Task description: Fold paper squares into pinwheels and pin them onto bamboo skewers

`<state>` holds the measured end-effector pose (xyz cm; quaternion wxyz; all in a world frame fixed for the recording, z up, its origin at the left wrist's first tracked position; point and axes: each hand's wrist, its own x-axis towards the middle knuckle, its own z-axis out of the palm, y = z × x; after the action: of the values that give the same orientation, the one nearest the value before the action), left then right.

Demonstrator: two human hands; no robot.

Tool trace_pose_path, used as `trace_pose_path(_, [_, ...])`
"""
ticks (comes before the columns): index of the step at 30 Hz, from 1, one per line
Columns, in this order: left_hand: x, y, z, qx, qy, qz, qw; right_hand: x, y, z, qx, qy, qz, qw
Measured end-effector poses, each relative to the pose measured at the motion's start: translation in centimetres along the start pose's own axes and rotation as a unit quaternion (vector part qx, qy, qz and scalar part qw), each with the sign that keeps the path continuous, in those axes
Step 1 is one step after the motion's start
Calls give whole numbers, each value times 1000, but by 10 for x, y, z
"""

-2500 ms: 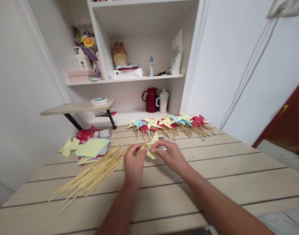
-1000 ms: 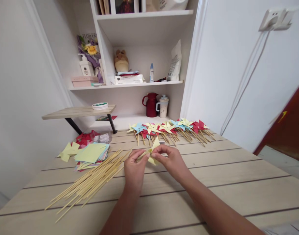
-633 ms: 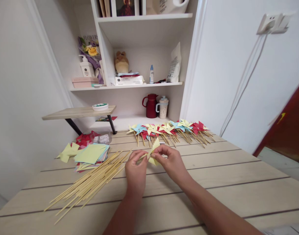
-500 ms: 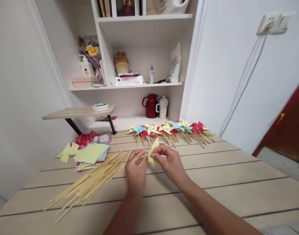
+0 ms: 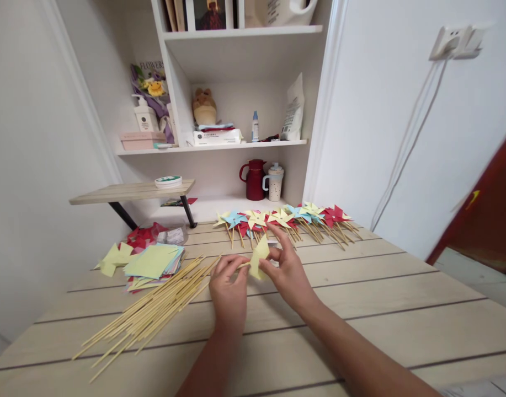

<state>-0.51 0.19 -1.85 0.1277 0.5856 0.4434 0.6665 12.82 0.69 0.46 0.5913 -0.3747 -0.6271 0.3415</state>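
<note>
Left hand [image 5: 229,281] was pinched narrow on what looked like a thin stick [image 5: 243,265], with the yellow paper pinwheel [image 5: 260,258] at its end, above the table [image 5: 401,286] and between both hands. Right hand [image 5: 285,270] was half spread: index raised, thumb at the paper's near edge; couldn't tell if it gripped. Main risk, my read: if the right hand had no real hold, the left pinch carried everything, so a slack pinch or a bump from that raised index could have tipped the paper or worked it loose. Thumb pressure on a blade could have creased it, since the paper looked thin. Join was hidden, so its soundness couldn't be judged. Secondary: loose sticks [image 5: 153,309] lay just beside the left hand, tips near its knuckles; a sideways swing could have scattered them or shoved the paper stack [image 5: 153,262]. Pinwheels on sticks [image 5: 281,219] lay just beyond the right fingertips, heads overlapping; a careless forward reach could have bent blades.
</note>
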Motion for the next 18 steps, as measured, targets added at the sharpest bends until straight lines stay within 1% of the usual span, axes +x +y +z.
trace_pose_path(2, [0,0,-2,50,-3,57,997,1,-2,-4,-24,-15,-22,999])
trace_pose_path(5, [1,1,-5,112,-4,132,985,1,0,-8,-84,-28,-67,994])
trace_pose_path(8, [1,3,-6,150,-1,182,972,1,4,-10,-139,-24,-122,982])
trace_pose_path(10, [2,5,-7,165,1,201,966,0,5,-9,-161,-9,-144,976])
trace_pose_path(13, [2,6,-8,174,5,215,961,-2,4,-6,-175,9,-153,973])
trace_pose_path(18, [0,4,-7,171,14,217,961,-4,4,-2,-185,35,-181,965])
